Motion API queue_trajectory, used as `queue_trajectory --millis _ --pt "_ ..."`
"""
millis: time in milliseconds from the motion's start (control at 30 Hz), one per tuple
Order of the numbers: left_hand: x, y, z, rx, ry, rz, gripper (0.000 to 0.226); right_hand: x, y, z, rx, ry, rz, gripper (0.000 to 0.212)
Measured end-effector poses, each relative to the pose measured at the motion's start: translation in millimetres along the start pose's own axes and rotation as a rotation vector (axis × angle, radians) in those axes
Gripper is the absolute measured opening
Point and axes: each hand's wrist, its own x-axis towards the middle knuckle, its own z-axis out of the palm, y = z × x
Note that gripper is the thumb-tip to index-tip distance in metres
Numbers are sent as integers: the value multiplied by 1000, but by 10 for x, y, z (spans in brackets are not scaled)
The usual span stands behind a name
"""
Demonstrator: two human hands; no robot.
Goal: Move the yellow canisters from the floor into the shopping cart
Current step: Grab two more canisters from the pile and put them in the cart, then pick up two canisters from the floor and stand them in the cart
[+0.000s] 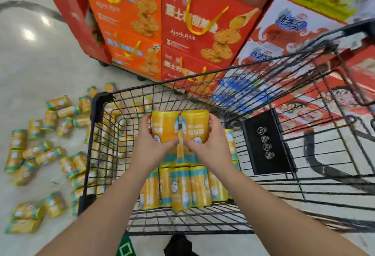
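Both my hands are inside the black wire shopping cart (95, 109). My left hand (150, 146) grips one yellow canister (163, 122) and my right hand (209, 144) grips a second yellow canister (195, 122); the two are held upright, side by side and touching. Below them several yellow canisters with teal bands (182, 186) lie in a row on the cart's bottom. Many more yellow canisters (44, 154) lie scattered on the floor to the left of the cart.
Stacked red and orange snack boxes (182, 32) stand just beyond the cart's far end. More printed boxes (294, 32) rise at the right. A black sign panel (265, 142) hangs on the cart's right side. Pale glossy floor (40, 52) stretches left.
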Motion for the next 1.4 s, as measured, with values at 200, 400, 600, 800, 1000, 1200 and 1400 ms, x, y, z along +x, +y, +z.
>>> queue_trajectory --millis 200,400,600,800,1000,1200,1400 --pt "143 -572 520 181 -23 -231 78 226 1039 -181 -148 -26 302 98" --pt "14 -1193 545 319 -37 -453 72 227 1685 -322 -366 -168 602 84" --pt "-49 -1325 635 409 -188 -588 71 208 1895 -257 -397 -332 657 86" --pt "-42 -1303 501 329 -221 -595 74 204 1777 -264 -435 -306 611 77" --pt "-50 -700 -94 284 -120 -402 78 286 763 -277 -417 -127 321 74" --pt "28 -39 -1372 215 187 -111 54 212 -1031 238 -278 -132 -95 70" --pt "98 -756 -3078 89 457 -153 53 -320 -2387 1615 -178 -210 -337 56"
